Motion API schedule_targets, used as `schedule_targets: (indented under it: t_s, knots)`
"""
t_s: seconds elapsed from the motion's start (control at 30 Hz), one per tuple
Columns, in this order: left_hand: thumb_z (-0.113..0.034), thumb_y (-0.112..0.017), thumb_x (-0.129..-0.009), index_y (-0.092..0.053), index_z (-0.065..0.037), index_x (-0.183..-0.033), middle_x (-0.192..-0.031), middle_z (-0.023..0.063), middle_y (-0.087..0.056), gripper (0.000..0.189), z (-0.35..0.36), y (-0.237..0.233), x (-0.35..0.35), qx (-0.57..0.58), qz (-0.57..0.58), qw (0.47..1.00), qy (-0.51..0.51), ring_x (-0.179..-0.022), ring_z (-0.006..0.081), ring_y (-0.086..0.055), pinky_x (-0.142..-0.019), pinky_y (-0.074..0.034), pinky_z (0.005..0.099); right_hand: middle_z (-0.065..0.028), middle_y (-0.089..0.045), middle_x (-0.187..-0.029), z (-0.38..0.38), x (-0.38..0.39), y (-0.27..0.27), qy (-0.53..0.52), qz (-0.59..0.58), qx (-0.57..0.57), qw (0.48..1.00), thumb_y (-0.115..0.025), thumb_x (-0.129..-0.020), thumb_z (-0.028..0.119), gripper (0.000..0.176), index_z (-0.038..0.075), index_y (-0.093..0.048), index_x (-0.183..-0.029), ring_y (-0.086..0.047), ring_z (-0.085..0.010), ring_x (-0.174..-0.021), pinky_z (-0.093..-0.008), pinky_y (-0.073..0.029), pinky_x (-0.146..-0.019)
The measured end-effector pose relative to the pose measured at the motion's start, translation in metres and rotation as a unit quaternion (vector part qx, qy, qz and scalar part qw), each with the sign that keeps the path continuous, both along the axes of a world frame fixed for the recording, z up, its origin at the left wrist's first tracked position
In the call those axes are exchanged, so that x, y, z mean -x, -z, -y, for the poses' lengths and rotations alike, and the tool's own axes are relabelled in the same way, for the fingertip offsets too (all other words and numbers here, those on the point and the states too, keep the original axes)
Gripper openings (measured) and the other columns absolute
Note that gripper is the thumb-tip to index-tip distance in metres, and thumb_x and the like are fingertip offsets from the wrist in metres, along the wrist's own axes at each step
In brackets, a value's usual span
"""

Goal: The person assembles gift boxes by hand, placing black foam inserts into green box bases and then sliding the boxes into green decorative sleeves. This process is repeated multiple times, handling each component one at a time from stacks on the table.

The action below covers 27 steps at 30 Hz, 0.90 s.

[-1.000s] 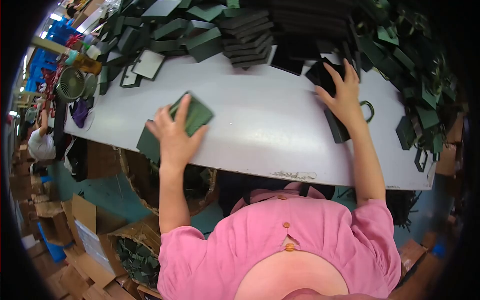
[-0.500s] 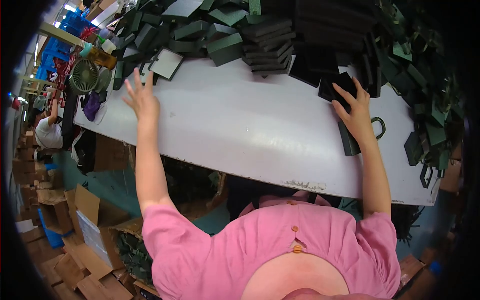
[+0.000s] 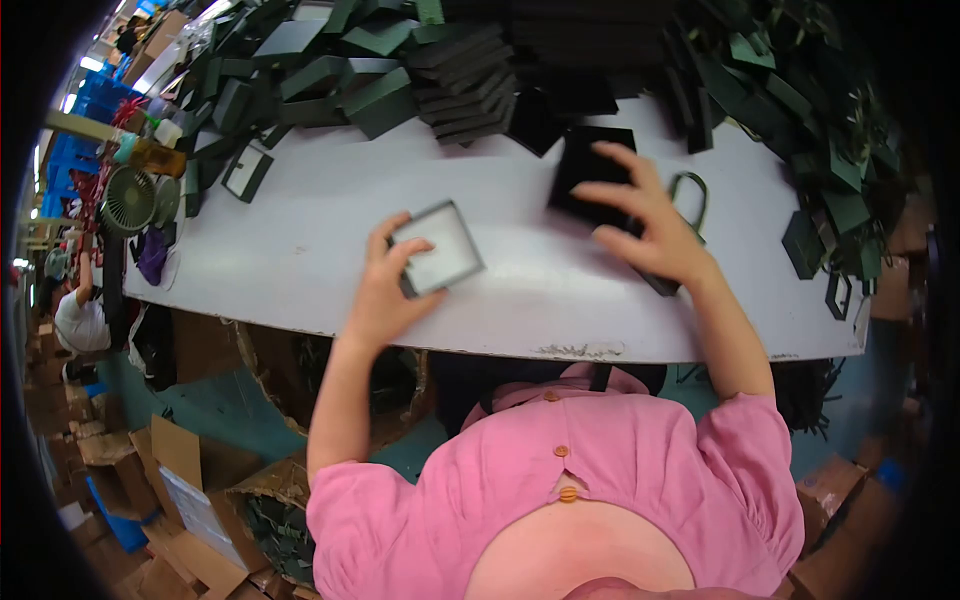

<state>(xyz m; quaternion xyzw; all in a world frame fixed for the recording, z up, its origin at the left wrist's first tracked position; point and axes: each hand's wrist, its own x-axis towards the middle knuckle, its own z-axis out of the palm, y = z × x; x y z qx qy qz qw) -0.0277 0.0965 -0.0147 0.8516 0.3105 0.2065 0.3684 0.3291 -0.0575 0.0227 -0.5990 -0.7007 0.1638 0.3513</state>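
My left hand (image 3: 388, 290) grips a square dark-edged tray with a pale inside (image 3: 446, 246), fingers over its left side, above the white table (image 3: 330, 250). On the right, my right hand (image 3: 650, 220) is blurred, its fingers spread over a black square piece (image 3: 592, 165); whether it grips the piece I cannot tell. Partly hidden under that hand lies a dark block (image 3: 660, 284), with a green loop (image 3: 692, 200) beside it. Another pale-faced dark box (image 3: 246, 172) rests near the table's left end.
Dark green boxes (image 3: 378, 100) are heaped along the far edge, beside stacked black slabs (image 3: 468, 85). More green boxes (image 3: 845, 210) lie at the right. A small fan (image 3: 130, 200) stands at the left. A co-worker (image 3: 82, 318) is farther left; cartons (image 3: 190, 480) cover the floor.
My left hand has come right and nearer, now with the pale-faced tray in it. My right hand and the black piece have shifted left in view. The camera view has also shifted.
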Motion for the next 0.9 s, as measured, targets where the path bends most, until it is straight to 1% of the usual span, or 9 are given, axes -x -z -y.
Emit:
schedule_targets:
  t_s: [0.07,0.17,0.23,0.4,0.5,0.6,0.73,0.83,0.9]
  knots:
    - [-0.008,-0.091,-0.063,-0.044,-0.01,-0.153,-0.158,0.0204,-0.036,0.102,0.042,0.0,-0.024,-0.007,0.021,0.999,0.03,-0.146,0.0402,-0.039,-0.118,-0.038,0.0464,-0.0228,-0.041,-0.158,0.004,0.026,-0.006,-0.115,-0.012,0.005,0.993,-0.077,-0.085,0.023,0.044,0.017,-0.074,-0.129,-0.039,-0.0446,-0.144,-0.0522,-0.029,-0.122]
    - [-0.01,-0.094,-0.064,-0.027,-0.009,-0.161,-0.163,0.0201,-0.032,0.118,0.073,0.01,-0.048,0.011,0.107,0.992,0.069,-0.148,0.0391,-0.037,-0.121,-0.036,0.0483,-0.0237,-0.039,-0.158,0.012,0.052,0.01,-0.215,0.038,-0.018,0.976,-0.077,-0.086,0.026,0.043,0.022,-0.075,-0.128,-0.035,-0.0471,-0.147,-0.0607,-0.025,-0.123]
    - [-0.015,-0.094,-0.07,-0.026,-0.007,-0.161,-0.161,0.0244,-0.035,0.114,0.084,0.008,-0.06,0.004,0.124,0.986,0.114,-0.147,0.044,-0.038,-0.119,-0.038,0.0509,-0.0195,-0.032,-0.164,0.024,0.065,0.02,-0.207,0.073,-0.011,0.975,-0.072,-0.091,0.036,0.046,0.024,-0.069,-0.135,-0.027,-0.0486,-0.153,-0.0726,-0.016,-0.123]
    - [-0.016,-0.093,-0.071,-0.043,-0.004,-0.155,-0.159,0.021,-0.036,0.099,0.089,0.01,-0.06,-0.032,0.036,0.984,0.174,-0.146,0.0408,-0.041,-0.118,-0.039,0.0476,-0.0179,-0.035,-0.164,0.047,0.058,0.017,-0.185,0.146,0.061,0.97,-0.075,-0.088,0.044,0.062,0.017,-0.061,-0.143,-0.021,-0.0483,-0.156,-0.0724,-0.015,-0.122]
    - [-0.018,-0.092,-0.073,-0.051,-0.003,-0.15,-0.159,0.0224,-0.036,0.09,0.09,0.01,-0.054,-0.037,0.007,0.992,0.118,-0.144,0.0427,-0.042,-0.117,-0.04,0.0477,-0.0156,-0.038,-0.162,0.068,0.041,-0.001,0.179,0.201,0.005,0.963,-0.081,-0.083,0.043,0.072,0.015,-0.058,-0.145,-0.024,-0.0453,-0.155,-0.0701,-0.018,-0.123]
    - [-0.018,-0.092,-0.073,-0.05,-0.003,-0.151,-0.161,0.0238,-0.034,0.09,0.086,0.007,-0.045,-0.077,-0.026,0.993,0.081,-0.146,0.0439,-0.038,-0.117,-0.039,0.049,-0.0162,-0.041,-0.162,0.091,0.021,0.015,0.258,0.073,0.101,0.958,-0.088,-0.075,0.03,0.075,0.017,-0.06,-0.144,-0.025,-0.0439,-0.155,-0.0682,-0.019,-0.123]
    - [-0.018,-0.091,-0.074,-0.051,-0.002,-0.15,-0.161,0.025,-0.032,0.088,0.079,0.002,-0.037,-0.074,-0.057,0.994,0.058,-0.148,0.0451,-0.035,-0.118,-0.038,0.05,-0.0126,-0.036,-0.166,0.113,0.003,-0.006,-0.062,0.19,0.141,0.97,-0.087,-0.07,0.017,0.079,0.029,-0.061,-0.143,-0.027,-0.0403,-0.155,-0.0649,-0.021,-0.125]
    - [-0.017,-0.091,-0.075,-0.051,-0.001,-0.15,-0.16,0.0252,-0.033,0.086,0.077,0.0,-0.034,-0.082,-0.059,0.994,0.047,-0.146,0.0448,-0.038,-0.117,-0.04,0.0491,-0.0118,-0.034,-0.168,0.116,0.0,-0.03,-0.094,0.14,0.218,0.961,-0.083,-0.073,0.015,0.073,0.028,-0.063,-0.142,-0.026,-0.0401,-0.156,-0.067,-0.02,-0.125]
    - [-0.016,-0.091,-0.074,-0.049,0.0,-0.148,-0.159,0.025,-0.034,0.087,0.078,0.001,-0.034,-0.088,-0.056,0.994,0.038,-0.145,0.0443,-0.039,-0.116,-0.041,0.0487,-0.0155,-0.047,-0.155,0.111,-0.004,-0.035,-0.029,0.066,0.166,0.983,-0.079,-0.079,0.016,0.052,0.014,-0.067,-0.13,-0.037,-0.0406,-0.147,-0.0596,-0.03,-0.121]
